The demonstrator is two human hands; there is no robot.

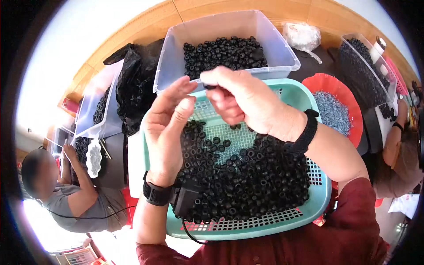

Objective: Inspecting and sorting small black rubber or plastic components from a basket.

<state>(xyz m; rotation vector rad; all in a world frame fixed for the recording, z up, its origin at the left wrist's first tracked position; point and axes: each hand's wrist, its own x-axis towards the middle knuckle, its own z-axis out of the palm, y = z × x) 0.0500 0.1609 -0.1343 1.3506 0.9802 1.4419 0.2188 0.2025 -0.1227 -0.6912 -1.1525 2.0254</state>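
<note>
My right hand (251,99) pinches a small black ring-shaped part (209,87) between thumb and curled fingers; most of the part is hidden. Beside it, my left hand (162,132) is raised with thumb and fingers apart, and nothing shows between them. Both hands are above a turquoise plastic basket (324,198) with a perforated bottom. Many loose black ring-shaped parts (247,190) are heaped in its near half, thinning out toward the far side.
Behind the basket stands a clear bin (278,48) of black parts. A black plastic bag (137,84) lies left; a red dish (358,119) with small blue-grey pieces sits right. Co-workers sit at left (84,198) and right (397,163). A black cable (190,234) hangs from my left wrist.
</note>
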